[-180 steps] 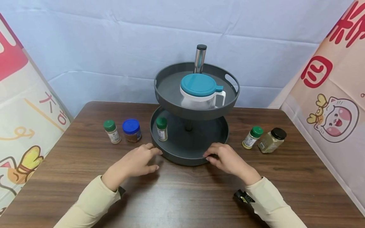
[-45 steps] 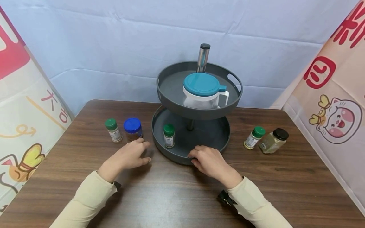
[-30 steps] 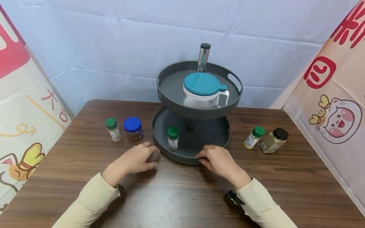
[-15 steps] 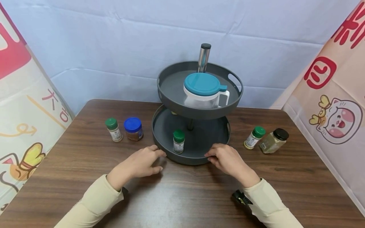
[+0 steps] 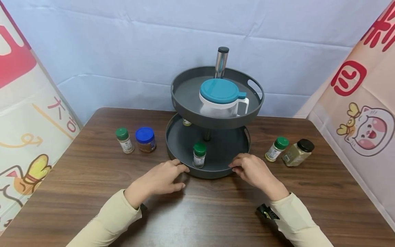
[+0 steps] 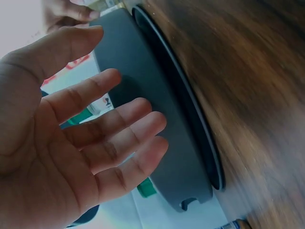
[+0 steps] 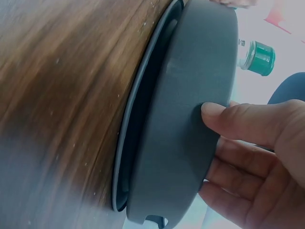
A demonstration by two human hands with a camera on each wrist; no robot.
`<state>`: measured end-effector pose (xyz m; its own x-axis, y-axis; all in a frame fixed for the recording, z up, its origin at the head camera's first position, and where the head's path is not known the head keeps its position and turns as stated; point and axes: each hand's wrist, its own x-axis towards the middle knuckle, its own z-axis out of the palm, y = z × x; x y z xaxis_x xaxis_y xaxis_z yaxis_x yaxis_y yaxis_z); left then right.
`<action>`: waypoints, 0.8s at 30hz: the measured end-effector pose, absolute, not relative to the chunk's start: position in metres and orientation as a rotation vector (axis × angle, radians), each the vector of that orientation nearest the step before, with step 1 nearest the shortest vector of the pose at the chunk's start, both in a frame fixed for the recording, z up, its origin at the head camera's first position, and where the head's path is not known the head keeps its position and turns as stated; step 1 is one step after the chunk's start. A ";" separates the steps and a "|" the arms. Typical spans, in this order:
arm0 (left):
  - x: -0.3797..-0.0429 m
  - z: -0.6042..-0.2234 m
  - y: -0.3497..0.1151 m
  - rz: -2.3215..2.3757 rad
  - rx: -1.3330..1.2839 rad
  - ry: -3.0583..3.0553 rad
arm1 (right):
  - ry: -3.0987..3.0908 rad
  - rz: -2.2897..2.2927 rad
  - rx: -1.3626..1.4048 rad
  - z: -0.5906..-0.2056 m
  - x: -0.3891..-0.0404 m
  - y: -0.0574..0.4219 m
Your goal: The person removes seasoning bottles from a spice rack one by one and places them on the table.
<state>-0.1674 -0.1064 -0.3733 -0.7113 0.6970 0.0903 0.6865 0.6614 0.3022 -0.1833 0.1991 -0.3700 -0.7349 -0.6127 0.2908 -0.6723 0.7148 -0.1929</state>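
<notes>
A dark grey two-tier turntable [image 5: 210, 174] stands on the wooden table. My right hand [image 5: 254, 171] pinches the front-right rim of its lower tray; the right wrist view shows the thumb [image 7: 214, 112] on the outer wall and fingers behind the rim. At the front left, my left hand [image 5: 162, 178] has loosely extended fingers against or very near the tray's outer wall, seen in the left wrist view. A green-capped spice jar [image 5: 199, 156] stands upright inside the lower tray, near its front edge. Behind it, another small jar [image 5: 186, 122] is mostly hidden under the upper tray [image 5: 185, 107].
A teal-lidded clear container with a white handle [image 5: 219, 92] sits on the upper tray. On the table's left are a green-capped jar [image 5: 124, 140] and a blue-lidded jar [image 5: 145, 140]. To the right stand a green-capped jar [image 5: 276, 149] and a black-lidded jar [image 5: 298, 153].
The lower tray has turned, carrying its green-capped jar from the left to the front middle. Another jar has come into view at the back left. Both hands have shifted right since 1.5 s ago.
</notes>
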 end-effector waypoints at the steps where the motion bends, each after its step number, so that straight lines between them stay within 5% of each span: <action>1: -0.167 -0.373 -0.105 0.496 1.184 2.828 | -2.710 0.426 1.032 -0.370 -0.184 0.201; 24: -0.161 -0.376 -0.093 0.466 1.227 2.798 | -2.726 0.500 1.030 -0.374 -0.193 0.217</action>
